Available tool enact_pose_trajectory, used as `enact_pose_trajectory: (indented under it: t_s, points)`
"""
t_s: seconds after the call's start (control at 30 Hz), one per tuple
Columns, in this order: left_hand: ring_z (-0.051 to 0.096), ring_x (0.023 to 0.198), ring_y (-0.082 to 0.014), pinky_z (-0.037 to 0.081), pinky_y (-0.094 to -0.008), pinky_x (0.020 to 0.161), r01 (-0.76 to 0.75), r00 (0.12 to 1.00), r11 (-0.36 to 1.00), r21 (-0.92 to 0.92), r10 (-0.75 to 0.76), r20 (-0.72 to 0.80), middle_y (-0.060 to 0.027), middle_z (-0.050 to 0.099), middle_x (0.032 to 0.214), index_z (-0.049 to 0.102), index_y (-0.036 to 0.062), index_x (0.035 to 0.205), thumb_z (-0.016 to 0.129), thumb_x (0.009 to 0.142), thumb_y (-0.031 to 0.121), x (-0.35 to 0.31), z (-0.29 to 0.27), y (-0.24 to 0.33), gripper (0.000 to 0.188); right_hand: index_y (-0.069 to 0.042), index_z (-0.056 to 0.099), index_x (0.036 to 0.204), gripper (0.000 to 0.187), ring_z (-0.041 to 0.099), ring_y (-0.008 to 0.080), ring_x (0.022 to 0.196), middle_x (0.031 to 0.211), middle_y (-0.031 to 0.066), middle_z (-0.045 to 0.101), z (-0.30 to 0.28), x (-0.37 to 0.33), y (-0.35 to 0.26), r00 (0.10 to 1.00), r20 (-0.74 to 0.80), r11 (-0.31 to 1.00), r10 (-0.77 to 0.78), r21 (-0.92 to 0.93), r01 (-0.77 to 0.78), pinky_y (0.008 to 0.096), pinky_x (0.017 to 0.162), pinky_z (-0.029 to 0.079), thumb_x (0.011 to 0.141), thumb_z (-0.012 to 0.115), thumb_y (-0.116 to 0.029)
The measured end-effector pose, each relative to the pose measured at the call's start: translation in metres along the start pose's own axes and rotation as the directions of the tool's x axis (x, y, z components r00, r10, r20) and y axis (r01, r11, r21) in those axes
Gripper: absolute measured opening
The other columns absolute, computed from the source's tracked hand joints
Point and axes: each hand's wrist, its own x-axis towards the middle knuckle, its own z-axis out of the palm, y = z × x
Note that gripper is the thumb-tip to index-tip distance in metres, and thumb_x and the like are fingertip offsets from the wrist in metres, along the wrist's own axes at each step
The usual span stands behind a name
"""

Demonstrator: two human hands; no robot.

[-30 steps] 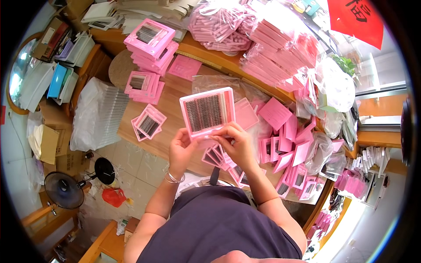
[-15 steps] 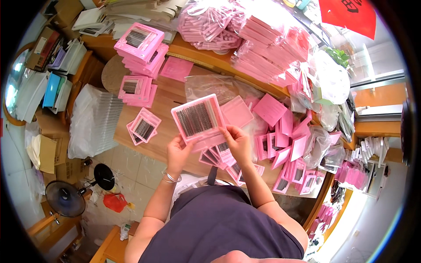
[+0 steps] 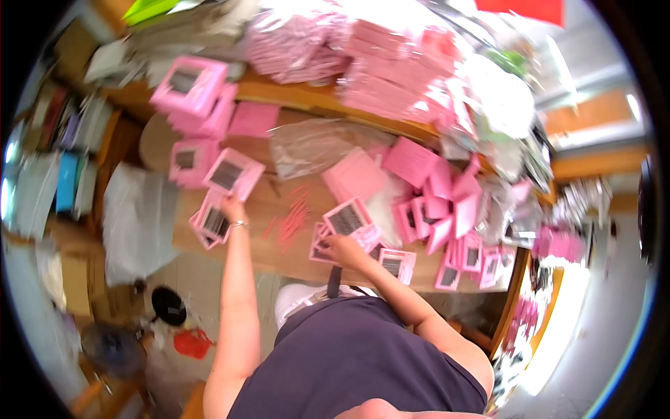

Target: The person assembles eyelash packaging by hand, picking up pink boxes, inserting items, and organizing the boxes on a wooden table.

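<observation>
My left hand (image 3: 232, 209) reaches far to the left, gripping the lower edge of a pink eyelash case (image 3: 229, 174) with dark lash rows under a clear window. Below it, a couple of similar cases (image 3: 213, 222) lie overlapped. My right hand (image 3: 342, 249) is at a spread group of eyelash cases near the table's front edge, its fingers closed on one at the left side of the group; blur softens the fingertips. Just above that hand lies a tilted case (image 3: 348, 218). Several thin red-orange strips (image 3: 294, 218) lie on the table between my hands.
Stacked pink cases (image 3: 202, 115) stand at the back left. A jumble of pink cases (image 3: 436, 181) covers the table's right side. Clear plastic (image 3: 307, 143) and flat pink pieces (image 3: 356, 174) lie at mid-table. Bagged pink packs (image 3: 398, 73) fill the rear ledge.
The case held in both hands has gone left with my left hand. My right hand has let go of it and come down to the spread cases. The red-orange strips are now visible.
</observation>
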Motion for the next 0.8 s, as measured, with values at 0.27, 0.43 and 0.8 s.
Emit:
enact_pose_trajectory:
  t_s: [0.27,0.43,0.8]
  points:
    - [0.061,0.1,-0.0456,0.047,-0.047,0.089,-0.286,0.954,0.806,0.518,0.29,0.075,-0.0319,0.063,0.112,0.057,-0.0143,0.116,0.065,0.091,0.029,-0.031,0.052,0.031,0.05,-0.004,0.072,0.1,0.021,0.069,0.0255,0.082,0.091,0.0162,0.071,-0.093,-0.092,0.081,0.639,-0.657,0.916,0.4,0.267,-0.299,0.0356,0.073,0.053,0.088,0.065,-0.02]
    - [0.057,0.113,-0.0417,0.045,-0.0434,0.1,-0.378,0.919,0.858,0.347,0.305,0.249,-0.0302,0.055,0.128,0.046,-0.012,0.132,0.067,0.092,0.022,-0.107,0.026,0.048,0.057,-0.002,0.073,0.096,0.019,0.071,0.0263,0.077,0.083,0.016,0.071,-0.231,-0.199,0.223,0.021,-0.937,0.808,0.349,0.29,-0.512,0.0369,0.071,0.053,0.087,0.065,-0.017]
    - [0.061,0.102,-0.0323,0.047,-0.0412,0.091,-0.555,0.777,0.467,0.688,0.587,0.229,-0.0218,0.065,0.113,0.06,-0.0096,0.115,0.065,0.086,0.013,-0.125,-0.106,-0.018,0.038,-0.005,0.074,0.091,0.024,0.068,0.0364,0.086,0.089,0.0197,0.07,-0.372,-0.241,0.519,-0.137,-0.885,0.524,0.445,0.382,-0.761,0.0441,0.078,0.053,0.083,0.062,-0.024]
